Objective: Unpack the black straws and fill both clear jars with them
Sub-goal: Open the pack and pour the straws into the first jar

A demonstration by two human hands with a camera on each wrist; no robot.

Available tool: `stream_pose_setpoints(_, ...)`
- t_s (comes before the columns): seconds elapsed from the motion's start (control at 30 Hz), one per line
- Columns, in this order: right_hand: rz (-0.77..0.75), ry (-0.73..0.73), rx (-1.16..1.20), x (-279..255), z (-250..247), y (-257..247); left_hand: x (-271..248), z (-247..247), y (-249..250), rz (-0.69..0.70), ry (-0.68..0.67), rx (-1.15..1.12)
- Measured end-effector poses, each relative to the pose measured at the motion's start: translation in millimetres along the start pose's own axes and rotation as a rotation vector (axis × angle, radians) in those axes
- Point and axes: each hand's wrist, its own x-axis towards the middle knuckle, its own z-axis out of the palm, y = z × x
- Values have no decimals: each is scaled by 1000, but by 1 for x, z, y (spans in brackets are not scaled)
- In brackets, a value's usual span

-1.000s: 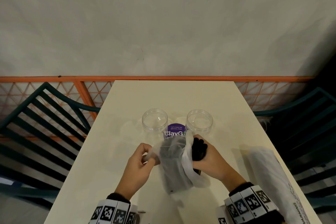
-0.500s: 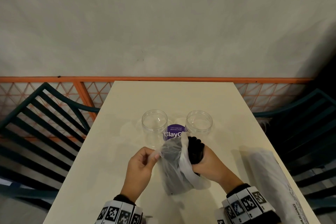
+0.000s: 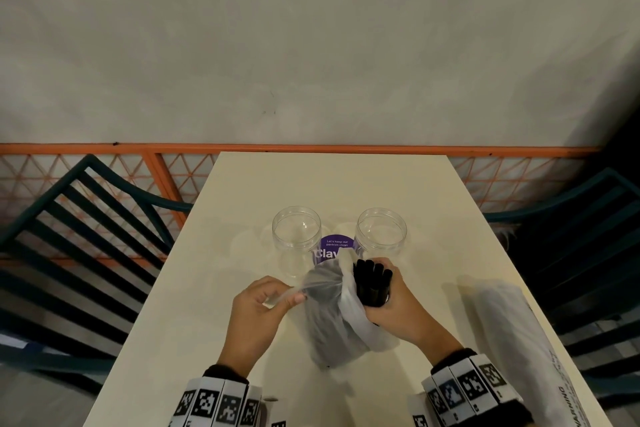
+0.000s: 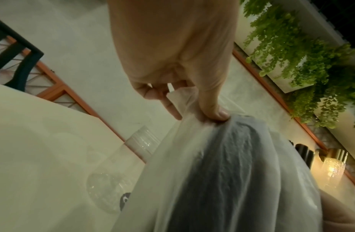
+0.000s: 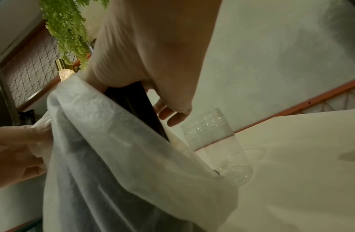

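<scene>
Within right-hand grip (image 3: 394,302): black straws (image 3: 372,282)

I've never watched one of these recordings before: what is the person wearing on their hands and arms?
Both hands, the left hand and the right hand, are bare, with no gloves. Each wrist carries a white band printed with black-and-white square code markers; the right band matches. A dark sleeve cuff shows at each band's edge.
</scene>
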Motion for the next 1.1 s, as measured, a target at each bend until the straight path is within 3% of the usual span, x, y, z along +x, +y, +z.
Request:
stream_pose_setpoints(0.23, 83, -177, 80, -7, 5, -3, -7, 0, 4, 14, -114, -39)
stream_pose_setpoints(0.37, 28, -103, 18, -3, 10, 2, -9, -5, 11, 0, -250, -66)
stream_pose_setpoints(0.5, 8, -66, -10, 1, 14, 0, -5, -3, 16, 43, -68, 18)
stream_pose_setpoints(0.63, 71, -81, 82, -1, 12, -1, -4, 3, 10, -45, 25, -36)
stream_pose_setpoints(0.73, 103, -109, 135, -2, 8, 4, -9, 5, 0, -85, -33, -133)
stream_pose_setpoints(0.9, 140, -187, 119, -5, 6, 8, -13, 0, 8, -151, -252, -258)
stream_pose_setpoints(1.0, 132, -205, 88, -4, 7, 7, -9, -12, 20, -102, -283, -242)
stream_pose_setpoints(1.1, 96, -216, 66, -2, 10, 4, -5, -14, 33, 17, -258, -76)
